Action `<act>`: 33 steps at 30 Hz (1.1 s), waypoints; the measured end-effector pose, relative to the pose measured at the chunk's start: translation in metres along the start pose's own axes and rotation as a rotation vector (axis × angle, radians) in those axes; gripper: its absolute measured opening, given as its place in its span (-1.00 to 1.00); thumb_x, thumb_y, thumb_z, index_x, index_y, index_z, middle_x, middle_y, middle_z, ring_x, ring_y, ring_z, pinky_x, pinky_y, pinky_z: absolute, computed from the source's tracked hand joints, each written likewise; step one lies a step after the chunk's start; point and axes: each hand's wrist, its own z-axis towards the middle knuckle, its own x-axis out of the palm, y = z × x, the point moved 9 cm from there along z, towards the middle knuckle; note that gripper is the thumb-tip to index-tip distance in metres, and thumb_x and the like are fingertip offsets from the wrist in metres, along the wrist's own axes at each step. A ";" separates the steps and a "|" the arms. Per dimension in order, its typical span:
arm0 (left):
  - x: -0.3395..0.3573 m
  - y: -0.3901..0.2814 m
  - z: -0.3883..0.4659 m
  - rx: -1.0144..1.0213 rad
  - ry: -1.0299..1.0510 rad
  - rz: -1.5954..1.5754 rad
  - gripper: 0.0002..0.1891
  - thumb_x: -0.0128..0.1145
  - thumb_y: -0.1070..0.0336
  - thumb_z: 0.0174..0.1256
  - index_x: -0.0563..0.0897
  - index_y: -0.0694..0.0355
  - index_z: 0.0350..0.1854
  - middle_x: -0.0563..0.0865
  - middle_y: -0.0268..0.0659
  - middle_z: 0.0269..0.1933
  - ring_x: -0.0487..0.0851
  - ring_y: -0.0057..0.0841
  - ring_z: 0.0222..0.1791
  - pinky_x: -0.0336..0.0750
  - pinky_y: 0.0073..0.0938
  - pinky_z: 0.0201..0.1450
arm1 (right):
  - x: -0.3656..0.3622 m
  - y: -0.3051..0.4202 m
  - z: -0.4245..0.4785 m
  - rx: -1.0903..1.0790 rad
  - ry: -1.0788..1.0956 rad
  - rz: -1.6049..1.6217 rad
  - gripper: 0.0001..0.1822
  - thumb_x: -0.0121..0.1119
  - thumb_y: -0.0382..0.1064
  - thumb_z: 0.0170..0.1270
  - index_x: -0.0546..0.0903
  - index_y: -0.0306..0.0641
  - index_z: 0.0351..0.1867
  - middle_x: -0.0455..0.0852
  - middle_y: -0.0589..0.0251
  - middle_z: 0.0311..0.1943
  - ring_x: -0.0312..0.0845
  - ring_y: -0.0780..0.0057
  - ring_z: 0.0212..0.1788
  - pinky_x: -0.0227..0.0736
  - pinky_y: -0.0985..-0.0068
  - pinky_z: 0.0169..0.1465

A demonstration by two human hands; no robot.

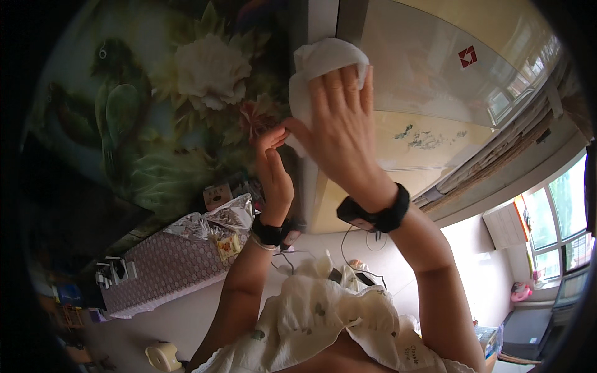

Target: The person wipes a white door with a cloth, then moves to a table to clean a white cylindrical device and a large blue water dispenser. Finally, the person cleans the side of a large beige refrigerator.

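Observation:
My right hand [343,126] lies flat on a folded white cloth [301,88], pressing it to a pale upright strip [322,18] beside a glossy cabinet [419,60]. The cloth's upper edge folds back over the fingertips. My left hand [275,172] is raised just to the left, its fingers curved and the thumb apart. Its fingertips come close to the right thumb; whether they touch is unclear. Nothing shows in the left hand. Each wrist wears a black strap with a small device.
A dark wall panel [140,102] with flowers and birds fills the left. Below it, a table with a patterned cloth [172,265] holds silver foil packaging [228,217] and a yellow packet [228,247]. A cream stool [163,356] stands on the floor. Windows [555,219] are at right.

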 end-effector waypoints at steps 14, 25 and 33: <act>-0.028 0.020 -0.005 -0.007 -0.022 0.012 -0.49 -0.42 -0.04 0.50 0.42 0.33 0.05 0.52 -0.12 0.06 0.51 -0.36 0.04 0.33 -0.37 0.14 | 0.045 0.008 -0.023 0.020 0.137 -0.029 -0.56 0.17 -0.20 0.03 0.50 -0.21 0.00 0.46 0.15 -0.02 0.35 0.22 0.11 0.17 0.27 0.22; -0.015 0.006 -0.002 -0.033 -0.009 0.016 -0.39 -0.43 -0.16 0.45 0.43 0.37 0.02 0.52 -0.07 0.04 0.53 -0.31 0.02 0.36 -0.33 0.12 | 0.085 -0.007 -0.155 -0.226 0.416 0.146 -0.56 0.05 -0.32 0.01 0.53 -0.15 0.02 0.52 0.19 -0.04 0.39 0.23 0.09 0.14 0.33 0.30; 0.005 -0.028 -0.004 0.209 -0.053 0.162 -0.39 -0.44 -0.16 0.45 0.40 0.37 0.04 0.48 -0.04 0.12 0.44 -0.25 0.12 0.26 -0.26 0.23 | -0.041 -0.100 -0.122 0.129 -0.169 0.360 -0.43 0.17 -0.57 -0.16 0.52 -0.28 0.03 0.51 0.05 0.03 0.34 0.02 0.18 0.23 0.17 0.25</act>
